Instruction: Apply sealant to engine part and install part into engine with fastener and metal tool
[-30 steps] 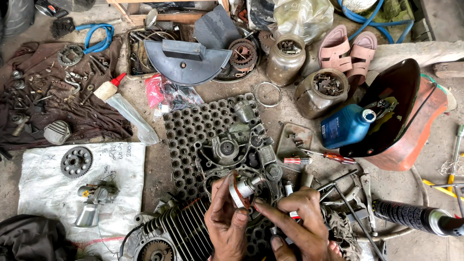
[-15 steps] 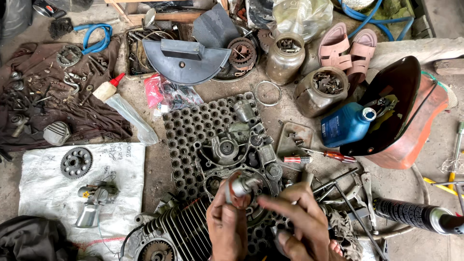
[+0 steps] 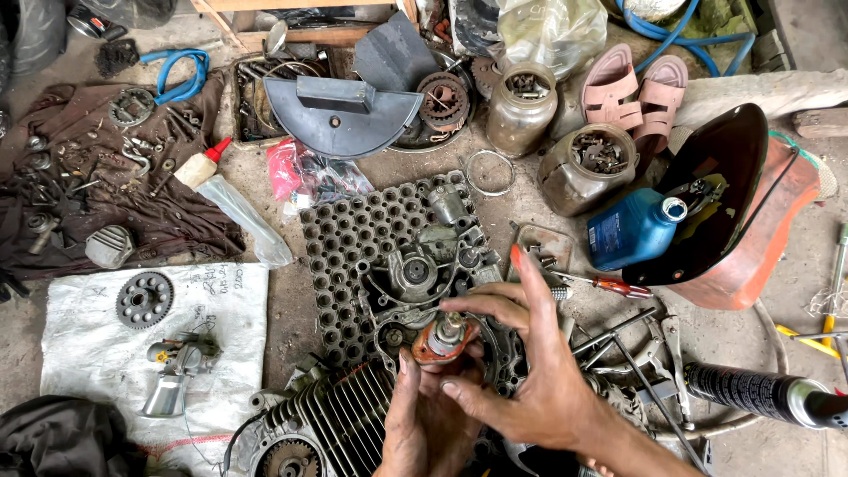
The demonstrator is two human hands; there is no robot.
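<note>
A small metal part with a rust-orange, cup-shaped body and a grey metal stub rising from its middle is held upright just above the floor, near its bottom edge. It is gripped from below and from the side, so that its lower half is hidden. It is seen over a grey engine casing, which is laid flat on a black perforated mat.
</note>
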